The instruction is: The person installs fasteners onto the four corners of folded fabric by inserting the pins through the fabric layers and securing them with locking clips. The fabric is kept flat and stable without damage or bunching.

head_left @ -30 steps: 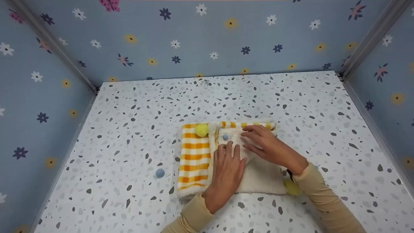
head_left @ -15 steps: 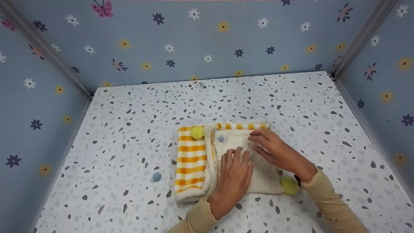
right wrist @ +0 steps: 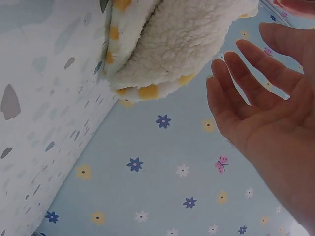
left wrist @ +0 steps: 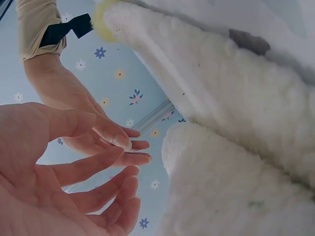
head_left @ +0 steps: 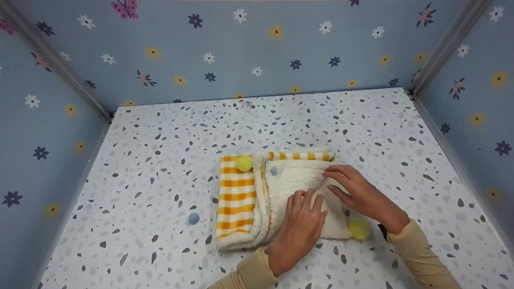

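Note:
A folded blanket lies on the table, yellow-and-white checked on one face and cream fleece on the other. Yellow pom-poms sit at two of its corners, one at the upper left and one at the lower right. My left hand is over the fleece, fingers loosely bent. To its right, my right hand hovers at the blanket's right side with relaxed fingers. Both wrist views show the left hand and right hand holding nothing, beside raised-looking fleece folds.
A small blue ball rests on the speckled table left of the blanket. Another small blue bead-like piece sits on the fleece. Flowered blue panels enclose the back and sides.
Both hands have shifted rightward over the blanket, uncovering more of the cream fleece behind the left hand. The head view has also shifted slightly.

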Motion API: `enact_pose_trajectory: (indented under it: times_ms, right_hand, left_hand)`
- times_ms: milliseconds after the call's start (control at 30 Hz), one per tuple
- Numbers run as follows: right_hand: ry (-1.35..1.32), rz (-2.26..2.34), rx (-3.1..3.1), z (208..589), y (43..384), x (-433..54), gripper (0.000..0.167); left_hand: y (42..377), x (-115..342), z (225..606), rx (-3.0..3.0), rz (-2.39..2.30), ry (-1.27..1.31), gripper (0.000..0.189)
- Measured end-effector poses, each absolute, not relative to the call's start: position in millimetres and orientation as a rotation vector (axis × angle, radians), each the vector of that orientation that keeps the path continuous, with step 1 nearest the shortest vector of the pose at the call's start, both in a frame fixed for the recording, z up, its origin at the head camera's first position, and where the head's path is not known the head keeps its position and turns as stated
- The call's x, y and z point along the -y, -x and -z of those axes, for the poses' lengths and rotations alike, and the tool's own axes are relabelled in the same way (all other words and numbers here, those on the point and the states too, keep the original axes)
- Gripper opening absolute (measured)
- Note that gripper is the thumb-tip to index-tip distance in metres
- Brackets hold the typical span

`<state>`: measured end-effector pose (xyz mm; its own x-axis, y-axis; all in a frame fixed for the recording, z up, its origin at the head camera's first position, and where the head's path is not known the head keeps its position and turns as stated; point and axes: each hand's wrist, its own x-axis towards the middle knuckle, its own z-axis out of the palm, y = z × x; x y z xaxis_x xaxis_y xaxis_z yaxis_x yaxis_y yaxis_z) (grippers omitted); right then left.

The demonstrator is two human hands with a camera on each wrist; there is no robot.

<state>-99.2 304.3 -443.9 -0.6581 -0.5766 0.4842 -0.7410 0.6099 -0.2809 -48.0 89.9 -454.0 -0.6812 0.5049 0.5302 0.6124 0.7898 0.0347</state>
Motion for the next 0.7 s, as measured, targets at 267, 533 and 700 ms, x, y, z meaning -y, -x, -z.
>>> enact_pose_trajectory:
  times_ms: [267,533,700]
  right_hand:
    - [-0.954,-0.701,2.528,451.9,89.1,-317.9,0.049]
    - [-0.871,-0.706,2.551,462.8,81.3,-331.5,0.053]
    - [-0.829,-0.734,2.584,466.9,78.3,-339.4,0.054]
  left_hand:
    - [42.1,-97.9,461.4,2.432,0.241,0.905,0.041]
    - [34.2,-102.7,467.3,2.466,0.195,1.036,0.048]
    - [31.1,-104.5,470.6,2.462,0.171,1.099,0.05]
